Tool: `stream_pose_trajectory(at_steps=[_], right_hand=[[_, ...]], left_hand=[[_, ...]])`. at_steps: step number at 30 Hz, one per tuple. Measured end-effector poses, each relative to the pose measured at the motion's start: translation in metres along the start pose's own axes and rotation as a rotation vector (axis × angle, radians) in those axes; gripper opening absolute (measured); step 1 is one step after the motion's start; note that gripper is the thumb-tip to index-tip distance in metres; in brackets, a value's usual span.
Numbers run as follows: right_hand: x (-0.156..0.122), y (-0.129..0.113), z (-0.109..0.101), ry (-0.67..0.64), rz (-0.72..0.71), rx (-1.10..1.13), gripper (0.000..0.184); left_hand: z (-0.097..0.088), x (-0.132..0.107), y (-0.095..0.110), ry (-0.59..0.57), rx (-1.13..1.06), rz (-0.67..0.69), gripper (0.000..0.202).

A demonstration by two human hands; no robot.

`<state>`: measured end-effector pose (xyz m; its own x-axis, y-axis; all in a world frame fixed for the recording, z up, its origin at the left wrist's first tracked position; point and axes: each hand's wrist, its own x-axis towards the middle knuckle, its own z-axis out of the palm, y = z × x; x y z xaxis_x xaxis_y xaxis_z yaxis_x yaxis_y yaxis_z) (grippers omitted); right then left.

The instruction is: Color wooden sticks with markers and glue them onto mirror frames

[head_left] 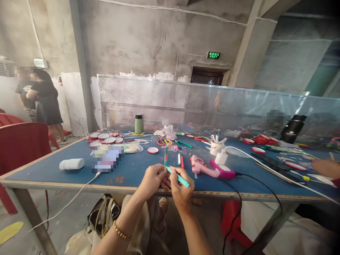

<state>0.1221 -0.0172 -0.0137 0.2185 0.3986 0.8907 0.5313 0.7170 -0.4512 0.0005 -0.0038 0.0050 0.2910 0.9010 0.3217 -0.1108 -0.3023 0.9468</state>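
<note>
My right hand [182,189] grips a turquoise marker [182,179], its tip end pointing up and left toward my other hand. Between the closed fingers of my left hand [155,177] is the lower end of a thin stick [166,157] coloured in green and red bands. The marker's tip meets the stick close to my left fingertips; whether they touch I cannot tell. Just beyond my hands lie a white-bodied marker [179,160] and a red marker [182,162]. A pink glue gun [203,168] rests to their right.
A white bottle [71,164] lies at left beside a phone [108,159] on a cable. Red-rimmed discs [106,136], pliers [184,144] and a pen cup [216,147] stand farther back. Another person's hand [328,168] is at far right. A perforated metal screen [148,99] borders the table.
</note>
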Motion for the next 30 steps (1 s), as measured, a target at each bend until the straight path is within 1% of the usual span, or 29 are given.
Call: stream_pose_trajectory(at_steps=[6, 11, 19, 27, 30], right_hand=[[-0.0028, 0.0007, 0.0003, 0.042, 0.061, 0.004, 0.018], [-0.0014, -0.0019, -0.0005, -0.013, 0.018, 0.002, 0.017], [0.0026, -0.004, -0.0007, -0.004, -0.049, -0.024, 0.016], [0.0, -0.001, 0.0004, 0.057, -0.007, -0.022, 0.017], [-0.0005, -0.0002, 0.0007, 0.057, -0.003, -0.02, 0.017]], left_hand=[[-0.0006, 0.0018, -0.0025, -0.011, -0.006, -0.009, 0.034], [-0.0003, 0.0021, 0.0, 0.01, 0.005, -0.008, 0.033], [-0.0001, 0.0009, 0.0015, 0.012, 0.01, -0.003, 0.031], [0.0001, 0.001, -0.0005, -0.007, -0.008, -0.013, 0.032], [-0.0001, 0.0013, -0.0001, -0.004, -0.011, -0.014, 0.032]])
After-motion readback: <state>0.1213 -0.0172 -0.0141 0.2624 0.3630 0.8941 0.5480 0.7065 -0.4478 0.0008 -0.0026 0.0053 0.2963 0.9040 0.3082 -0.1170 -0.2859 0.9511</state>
